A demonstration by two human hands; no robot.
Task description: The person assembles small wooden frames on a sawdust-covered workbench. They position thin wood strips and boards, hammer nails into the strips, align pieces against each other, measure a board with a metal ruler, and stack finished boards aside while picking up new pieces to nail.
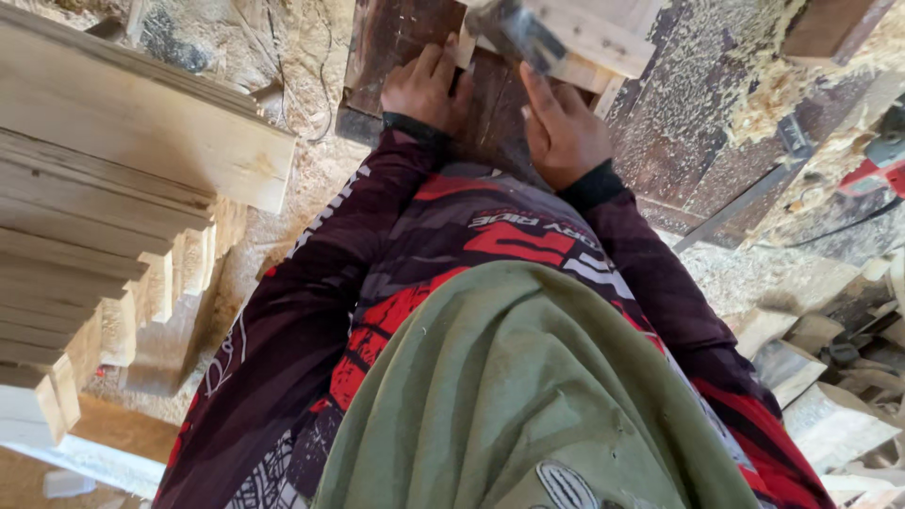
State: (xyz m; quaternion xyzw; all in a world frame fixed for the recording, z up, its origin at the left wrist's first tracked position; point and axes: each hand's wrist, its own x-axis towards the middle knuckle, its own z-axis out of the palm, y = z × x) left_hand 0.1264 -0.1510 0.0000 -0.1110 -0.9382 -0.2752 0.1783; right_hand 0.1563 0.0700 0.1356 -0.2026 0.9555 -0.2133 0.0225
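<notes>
- Sawdust (302, 57) is seen spread over the ground of a woodworking space, with shavings piled at the upper right.
- A stack of pale planks (113, 188) is noted at the left, its cut ends stepped.
- A dark wooden board (396, 38) is seen at the top centre, with a pale wooden piece (594, 38) lying over its upper right part.
- The left hand (424, 90) is laid flat on the dark board, fingers spread, clamped on nothing.
- The right hand (561, 127) is closed around the handle of a blurred tool (514, 33), held over the pale wooden piece; the kind of tool cannot be told.
- The two hands are kept apart, just beside one another.
- Dark red patterned sleeves and a green cloth (518, 405) fill the lower centre.
- Wood offcuts (820, 377) are noted at the lower right, and a red power tool (877, 170) at the right edge.
</notes>
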